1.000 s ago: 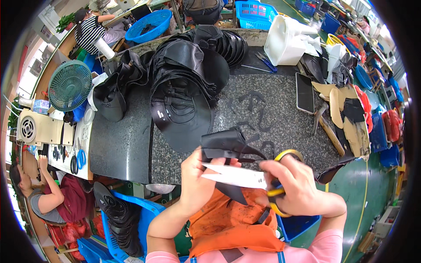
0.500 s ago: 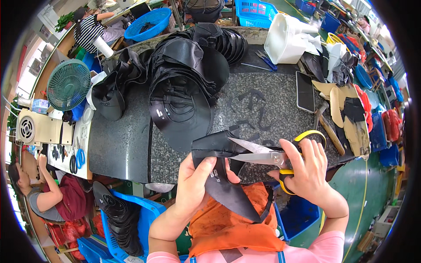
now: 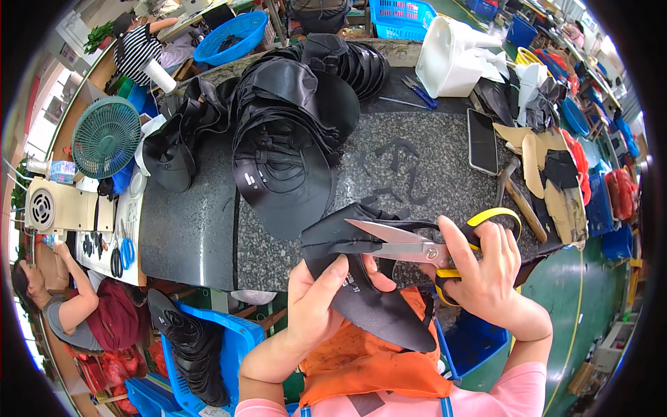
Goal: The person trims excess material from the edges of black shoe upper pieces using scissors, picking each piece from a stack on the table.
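My left hand (image 3: 316, 295) grips a black shoe upper (image 3: 382, 316) over my orange apron, thumb on top and fingertips showing at its inner opening. In my right hand (image 3: 490, 267) is a large pair of scissors (image 3: 406, 250) with yellow and black handles. Its blades are apart and point left, with their tips over the upper's far portion. Whether the edges touch the material I cannot tell. Beyond my hands, a big pile of black shoe uppers (image 3: 288, 177) lies on the speckled worktop (image 3: 368, 149), beside thin black offcuts (image 3: 413, 184).
A phone (image 3: 482, 142), a hammer (image 3: 522, 208) and tan cut-out pieces (image 3: 533, 167) lie at the right. Blue-handled snips (image 3: 424, 96) are near a white container (image 3: 448, 59). A green fan (image 3: 106, 137) stands left. A blue crate (image 3: 240, 340) holds more uppers. Another person (image 3: 69, 313) sits at the left.
The shoe upper has turned and shifted slightly, its lower tip swinging right. The scissors' tips have moved a little left over it. Both hands keep their hold.
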`<state>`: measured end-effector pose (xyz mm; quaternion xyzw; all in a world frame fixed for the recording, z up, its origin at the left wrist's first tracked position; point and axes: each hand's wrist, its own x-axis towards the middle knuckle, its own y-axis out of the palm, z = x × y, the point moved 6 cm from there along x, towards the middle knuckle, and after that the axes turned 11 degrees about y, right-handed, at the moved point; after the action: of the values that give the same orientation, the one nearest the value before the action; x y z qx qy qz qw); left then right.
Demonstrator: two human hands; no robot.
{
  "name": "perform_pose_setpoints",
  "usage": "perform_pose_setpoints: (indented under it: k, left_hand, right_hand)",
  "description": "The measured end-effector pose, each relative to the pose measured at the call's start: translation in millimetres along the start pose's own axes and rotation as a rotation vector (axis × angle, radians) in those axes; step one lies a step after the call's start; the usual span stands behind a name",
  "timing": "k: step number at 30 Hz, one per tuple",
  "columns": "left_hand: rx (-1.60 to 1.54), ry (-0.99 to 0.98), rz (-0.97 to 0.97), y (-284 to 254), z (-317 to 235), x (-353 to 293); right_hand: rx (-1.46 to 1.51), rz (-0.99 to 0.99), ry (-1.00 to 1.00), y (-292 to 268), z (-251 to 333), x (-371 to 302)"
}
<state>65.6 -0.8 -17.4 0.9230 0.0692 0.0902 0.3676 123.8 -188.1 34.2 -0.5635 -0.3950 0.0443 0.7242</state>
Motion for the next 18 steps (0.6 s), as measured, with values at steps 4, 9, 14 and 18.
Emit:
perform_pose_setpoints:
  k: [4, 9, 14, 18]
  left_hand:
    - [0.035, -0.031, 0.076, -2, -5, 1]
    - [0.116, -0.005, 0.156, 0, -14, 1]
    - [0.133, -0.012, 0.152, 2, -16, -1]
    - [0.314, -0.058, 0.223, 12, -8, -5]
  right_hand:
    - [-0.043, -0.022, -0.115, -7, 1, 5]
    - [-0.048, -0.063, -0.190, -15, -3, 6]
    - [-0.001, -0.087, -0.216, -11, -8, 7]
    - [0.086, -0.073, -0.213, -13, -3, 17]
